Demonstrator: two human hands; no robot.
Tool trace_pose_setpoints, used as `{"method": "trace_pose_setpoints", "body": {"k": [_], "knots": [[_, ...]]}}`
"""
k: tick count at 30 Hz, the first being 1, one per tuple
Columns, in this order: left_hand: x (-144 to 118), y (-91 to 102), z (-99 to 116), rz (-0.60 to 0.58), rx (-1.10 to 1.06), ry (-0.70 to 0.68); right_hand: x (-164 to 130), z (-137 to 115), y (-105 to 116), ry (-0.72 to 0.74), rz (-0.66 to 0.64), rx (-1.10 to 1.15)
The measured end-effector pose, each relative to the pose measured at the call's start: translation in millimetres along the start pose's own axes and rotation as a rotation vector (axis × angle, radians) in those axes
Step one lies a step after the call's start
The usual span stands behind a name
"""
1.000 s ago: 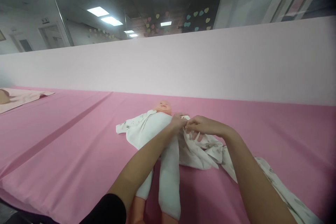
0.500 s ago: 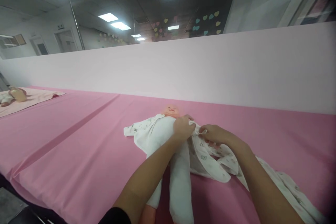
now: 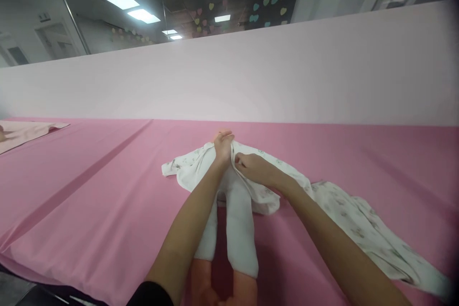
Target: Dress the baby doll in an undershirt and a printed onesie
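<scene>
Your left hand (image 3: 223, 146) and right hand (image 3: 251, 168) each pinch an edge of the printed baby garment (image 3: 193, 167) at the chest of the doll (image 3: 236, 220), lying face-up on the pink-covered desk (image 3: 89, 191), holding both front panels together.

bare forearms, black sleeve (image 3: 150, 294) (left arm, pushed up)

A pink cloth (image 3: 89, 201) is spread on the bench. White leggings (image 3: 240, 229) and a white wrap (image 3: 358, 229) with small grey prints are seen.
</scene>
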State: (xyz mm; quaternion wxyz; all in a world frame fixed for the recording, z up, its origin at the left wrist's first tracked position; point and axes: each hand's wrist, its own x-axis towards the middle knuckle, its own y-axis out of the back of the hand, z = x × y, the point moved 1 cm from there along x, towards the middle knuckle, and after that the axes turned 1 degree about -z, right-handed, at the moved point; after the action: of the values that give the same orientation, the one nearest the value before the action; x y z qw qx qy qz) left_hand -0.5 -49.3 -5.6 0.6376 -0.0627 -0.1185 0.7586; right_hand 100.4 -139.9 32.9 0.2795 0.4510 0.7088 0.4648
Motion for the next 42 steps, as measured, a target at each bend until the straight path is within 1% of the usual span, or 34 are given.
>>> {"method": "trace_pose_setpoints", "body": {"k": [2, 3, 5, 6, 7, 8, 10, 12, 14, 16, 19, 21, 22, 25, 27, 29, 30, 32, 34, 35, 36, 37, 38, 40, 41, 42], "knots": [[-3.0, 4.7, 2.6, -0.002, 0.091, -0.07, -7.3, -10.9, -3.5, 0.016, -0.06, 0.137], [-5.1, 8.6, 4.4, -0.009, 0.207, -0.132, -10.6, -16.7, -6.0, 0.025, -0.099, 0.171], [-10.2, 20.5, 8.7, -0.011, 0.565, -0.283, -15.6, -27.6, -11.4, 0.063, -0.145, 0.134], [-12.9, 28.3, 10.9, 0.002, 0.768, -0.356, -16.8, -31.7, -13.6, 0.09, -0.143, 0.086], [-15.5, 37.2, 12.8, 0.026, 0.931, -0.4, -17.1, -34.4, -15.1, 0.115, -0.133, 0.05], [-17.6, 46.8, 14.4, 0.06, 1.052, -0.412, -16.4, -35.4, -15.8, 0.134, -0.118, 0.033], [-20.5, 65.8, 16.7, 0.131, 1.155, -0.35, -12.8, -32.9, -14.7, 0.145, -0.058, 0.017], [-21.1, 80.7, 18.0, 0.161, 1.236, -0.272, -7.4, -25.7, -11.9, 0.09, 0.041, -0.047], [-19.6, 89.6, 19.3, 0.13, 1.267, -0.201, -1.9, -17.2, -11.1, -0.012, 0.12, -0.144], [-17.7, 93.7, 22.6, 0.081, 1.268, -0.146, 3.3, -9.5, -14.9, -0.111, 0.153, -0.188], [-17.5, 96.6, 34.5, 0.024, 1.246, -0.074, 11.9, 0.9, -26.5, -0.203, 0.244, -0.162], [-19.8, 98.2, 46.4, -0.032, 1.209, -0.043, 18.6, 8.4, -32.8, -0.23, 0.313, -0.103], [-21.4, 98.6, 52.4, -0.063, 1.178, -0.037, 22.0, 12.1, -34.2, -0.234, 0.328, -0.075], [-26.5, 93.6, 65.6, -0.137, 1.038, -0.069, 32.0, 16.8, -28.3, -0.21, 0.32, -0.033], [-29.8, 83.4, 67.1, -0.167, 0.93, -0.118, 38.2, 11.5, -17.5, -0.198, 0.32, -0.026], [-33.5, 70.4, 63.6, -0.214, 0.845, -0.151, 43.6, 0.0, -5.9, -0.182, 0.332, -0.004], [-35.7, 64.3, 61.0, -0.267, 0.81, -0.137, 45.6, -6.7, -1.1, -0.174, 0.333, 0.008], [-41.4, 56.3, 57.6, -0.424, 0.793, -0.054, 47.5, -18.4, 5.4, -0.159, 0.29, 0.033], [-48.2, 55.8, 60.5, -0.578, 0.851, 0.029, 46.1, -24.3, 8.2, -0.134, 0.169, 0.067], [-51.6, 58.0, 64.9, -0.62, 0.9, 0.041, 44.3, -24.3, 9.0, -0.128, 0.1, 0.092], [-54.6, 61.2, 71.0, -0.621, 0.955, 0.022, 42.1, -22.6, 10.2, -0.127, 0.051, 0.122], [-57.3, 64.9, 78.0, -0.592, 1.004, -0.019, 39.7, -19.3, 12.2, -0.131, 0.038, 0.156], [-59.6, 68.6, 85.3, -0.536, 1.04, -0.073, 37.2, -15.1, 15.0, -0.142, 0.064, 0.19], [-63.1, 73.8, 97.5, -0.397, 1.102, -0.173, 32.2, -5.8, 22.4, -0.176, 0.193, 0.237], [-64.4, 74.8, 101.1, -0.345, 1.137, -0.199, 29.7, -2.1, 26.2, -0.185, 0.255, 0.248], [-65.4, 74.5, 102.5, -0.319, 1.188, -0.201, 27.4, 0.4, 29.2, -0.191, 0.288, 0.257]]}}
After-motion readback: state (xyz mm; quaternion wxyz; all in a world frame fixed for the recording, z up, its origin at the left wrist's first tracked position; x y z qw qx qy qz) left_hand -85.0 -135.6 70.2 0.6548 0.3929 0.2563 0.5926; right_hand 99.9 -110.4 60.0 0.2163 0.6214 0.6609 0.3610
